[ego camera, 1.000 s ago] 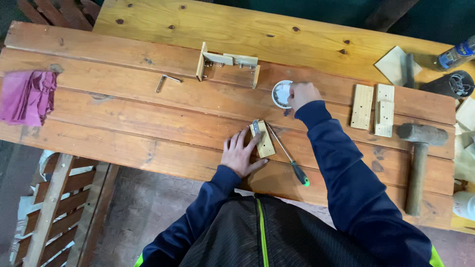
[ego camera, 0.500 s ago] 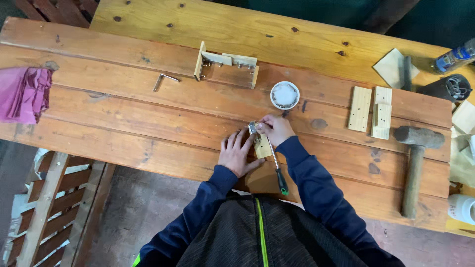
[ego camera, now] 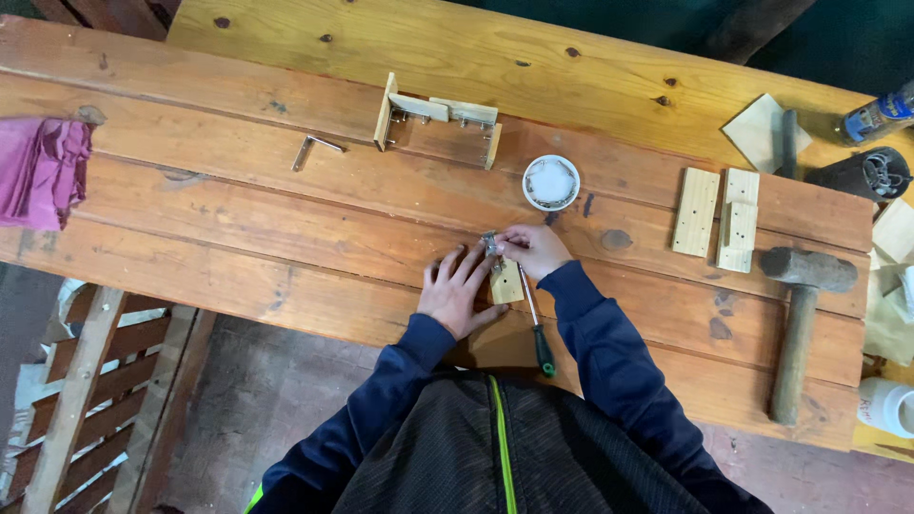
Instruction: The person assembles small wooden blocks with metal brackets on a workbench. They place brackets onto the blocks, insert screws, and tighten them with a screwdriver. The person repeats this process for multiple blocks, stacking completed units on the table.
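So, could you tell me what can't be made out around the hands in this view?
- Head view: small metal part at the right hand; too small to identify.
- Small wood block: partly covered by the left hand.
- White container: cut off by the right edge.

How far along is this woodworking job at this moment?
Looks done: a partly assembled wooden frame stands further back on the bench. In hand: left hand steadies a small wood block; right hand sets a small metal fitting on it. Left: screwdriver lies unused; two drilled slats wait.
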